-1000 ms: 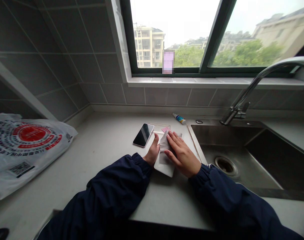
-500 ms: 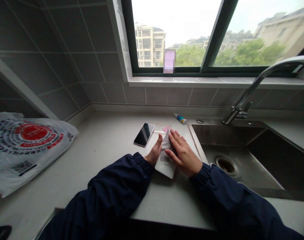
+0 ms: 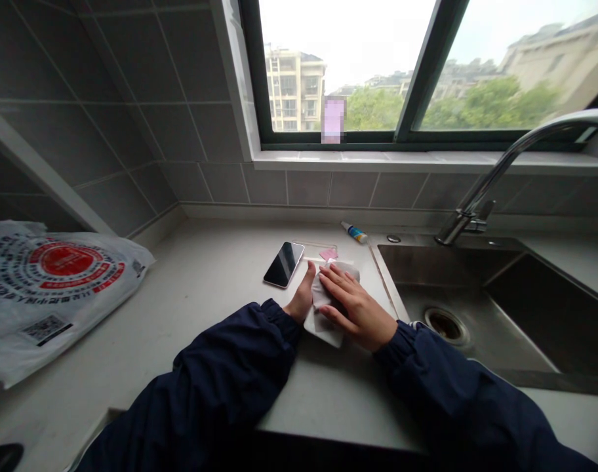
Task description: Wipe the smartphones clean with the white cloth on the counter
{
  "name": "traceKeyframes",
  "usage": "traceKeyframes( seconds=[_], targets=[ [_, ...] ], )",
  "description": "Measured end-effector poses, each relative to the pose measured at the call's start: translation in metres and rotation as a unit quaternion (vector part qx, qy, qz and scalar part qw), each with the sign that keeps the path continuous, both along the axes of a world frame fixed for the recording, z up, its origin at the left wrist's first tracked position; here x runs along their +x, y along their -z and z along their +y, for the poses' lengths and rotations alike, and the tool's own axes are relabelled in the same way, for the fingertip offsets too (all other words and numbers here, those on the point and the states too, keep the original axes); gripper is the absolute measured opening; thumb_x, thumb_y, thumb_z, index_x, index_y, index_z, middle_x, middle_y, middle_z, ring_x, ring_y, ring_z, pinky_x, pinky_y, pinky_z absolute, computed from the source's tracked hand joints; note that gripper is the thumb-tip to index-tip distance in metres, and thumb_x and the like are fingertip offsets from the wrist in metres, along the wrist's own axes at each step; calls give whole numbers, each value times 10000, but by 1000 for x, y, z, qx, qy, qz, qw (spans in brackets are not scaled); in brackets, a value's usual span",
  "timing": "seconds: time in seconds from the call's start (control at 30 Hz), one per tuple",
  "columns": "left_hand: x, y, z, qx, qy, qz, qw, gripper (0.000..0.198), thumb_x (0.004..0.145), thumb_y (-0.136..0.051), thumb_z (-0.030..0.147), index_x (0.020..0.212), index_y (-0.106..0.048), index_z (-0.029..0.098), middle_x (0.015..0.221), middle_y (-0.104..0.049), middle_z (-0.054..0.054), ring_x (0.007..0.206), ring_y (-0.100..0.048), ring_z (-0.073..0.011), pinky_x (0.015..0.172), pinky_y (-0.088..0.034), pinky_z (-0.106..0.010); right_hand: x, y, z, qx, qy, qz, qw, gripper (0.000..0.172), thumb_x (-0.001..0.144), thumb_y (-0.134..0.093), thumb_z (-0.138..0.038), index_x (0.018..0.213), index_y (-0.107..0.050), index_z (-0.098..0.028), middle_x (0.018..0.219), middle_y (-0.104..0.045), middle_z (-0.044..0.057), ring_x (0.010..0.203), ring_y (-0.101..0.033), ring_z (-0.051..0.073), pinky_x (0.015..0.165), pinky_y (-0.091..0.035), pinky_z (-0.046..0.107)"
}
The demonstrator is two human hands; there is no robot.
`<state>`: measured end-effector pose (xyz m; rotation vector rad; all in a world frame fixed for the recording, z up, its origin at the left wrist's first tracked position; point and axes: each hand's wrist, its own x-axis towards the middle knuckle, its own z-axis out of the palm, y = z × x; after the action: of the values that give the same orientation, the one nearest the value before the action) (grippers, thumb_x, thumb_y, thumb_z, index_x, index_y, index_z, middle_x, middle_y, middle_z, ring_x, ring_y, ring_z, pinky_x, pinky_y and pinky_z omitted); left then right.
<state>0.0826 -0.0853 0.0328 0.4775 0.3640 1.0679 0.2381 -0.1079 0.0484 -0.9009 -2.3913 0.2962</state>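
Note:
My left hand (image 3: 299, 296) grips the left edge of a white, flat, phone-shaped device (image 3: 324, 332), thumb up along its side. My right hand (image 3: 362, 308) lies over the device and presses a thin white cloth (image 3: 349, 267) onto its upper part, fingers together and nearly flat. The cloth and the right hand cover much of the device. Just left of the hands, a black-screened phone (image 3: 284, 264) rests face up on the counter. A small pink piece (image 3: 328, 254) lies beyond the fingertips, beside a clear flat case-like frame (image 3: 315, 246), partly hidden.
Near the back wall lies a small blue-and-white tube (image 3: 354, 232). At the right is a steel sink (image 3: 505, 328) with a curved faucet (image 3: 496, 177). A printed white plastic bag (image 3: 82, 314) fills the left of the counter (image 3: 200, 262). A window (image 3: 348, 65) is ahead.
The cloth, earlier bunched upright between the hands, now spreads wider over the device's upper part. My right fingers have shifted slightly down and left, uncovering more of the pink piece.

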Motion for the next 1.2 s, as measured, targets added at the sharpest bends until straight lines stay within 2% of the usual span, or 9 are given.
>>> traceKeyframes(
  seconds=[0.27, 0.43, 0.57, 0.67, 0.77, 0.9, 1.0, 1.1, 1.2],
  targets=[
    [-6, -16, -4, -83, 30, 6, 996, 852, 996, -229, 712, 1268, -667, 34, 1118, -744, -238, 1204, -677, -342, 1164, -413, -488, -2, -6, -5, -14, -49, 9, 999, 571, 1030, -539, -429, 1530, -502, -156, 1555, -511, 176, 1519, -372, 351, 1217, -343, 632],
    [-13, -8, 0, -68, 51, 17, 996, 957, 931, -230, 815, 1221, -684, 23, 1055, -752, -241, 1164, -689, -362, 1126, -444, -480, -3, -13, -9, -11, -64, 27, 998, 471, 1017, -572, -355, 1466, -585, -213, 1489, -592, 132, 1458, -478, 330, 1200, -382, 615],
    [-19, -1, 4, -47, 79, 0, 996, 1012, 921, -189, 827, 1336, -611, 6, 1125, -729, -256, 1195, -668, -369, 1121, -431, -499, -3, -15, -12, -5, -83, 69, 994, 323, 1007, -585, -294, 1299, -720, -265, 1356, -705, 86, 1346, -609, 285, 1181, -436, 543],
    [-20, -2, 6, -54, 86, 2, 995, 1058, 895, -125, 853, 1385, -580, 32, 1168, -716, -249, 1244, -636, -379, 1136, -407, -504, -2, -15, -13, 5, -92, 94, 991, 274, 1001, -588, -267, 1208, -766, -255, 1268, -754, 75, 1277, -664, 267, 1157, -477, 499],
    [-18, -6, 6, -62, 73, 24, 995, 1076, 874, -131, 877, 1365, -600, 43, 1110, -732, -234, 1251, -625, -390, 1151, -387, -482, -2, -16, -15, 14, -95, 104, 990, 255, 991, -594, -246, 1159, -785, -245, 1214, -776, 70, 1233, -693, 264, 1144, -497, 483],
    [-17, -9, 4, -58, 60, 8, 996, 1056, 901, -135, 847, 1336, -610, 11, 989, -739, -211, 1045, -712, -342, 1129, -409, -445, -2, -17, -16, 16, -112, 85, 990, 278, 980, -609, -261, 1206, -767, -225, 1237, -766, 79, 1271, -667, 263, 1158, -488, 471],
    [-19, -7, 5, -62, 71, -4, 996, 1025, 921, -148, 822, 1289, -634, -1, 936, -736, -207, 906, -734, -299, 1081, -452, -425, -3, -17, -16, 14, -114, 39, 993, 368, 986, -607, -317, 1327, -702, -219, 1361, -700, 93, 1363, -591, 280, 1188, -450, 504],
    [-21, -4, 5, -52, 92, 7, 994, 1005, 906, -199, 845, 1176, -689, 10, 934, -740, -217, 912, -738, -308, 1060, -474, -430, -5, -15, -14, 21, -103, -4, 994, 482, 1001, -585, -359, 1459, -591, -208, 1499, -585, 111, 1451, -488, 307, 1202, -418, 554],
    [-19, -1, 4, -45, 95, 29, 994, 985, 912, -205, 840, 1098, -715, 18, 978, -747, -236, 1014, -732, -334, 1095, -457, -444, -5, -12, -11, 31, -81, -31, 996, 558, 1020, -558, -371, 1533, -494, -162, 1569, -496, 150, 1500, -409, 333, 1212, -386, 589]
  ],
)
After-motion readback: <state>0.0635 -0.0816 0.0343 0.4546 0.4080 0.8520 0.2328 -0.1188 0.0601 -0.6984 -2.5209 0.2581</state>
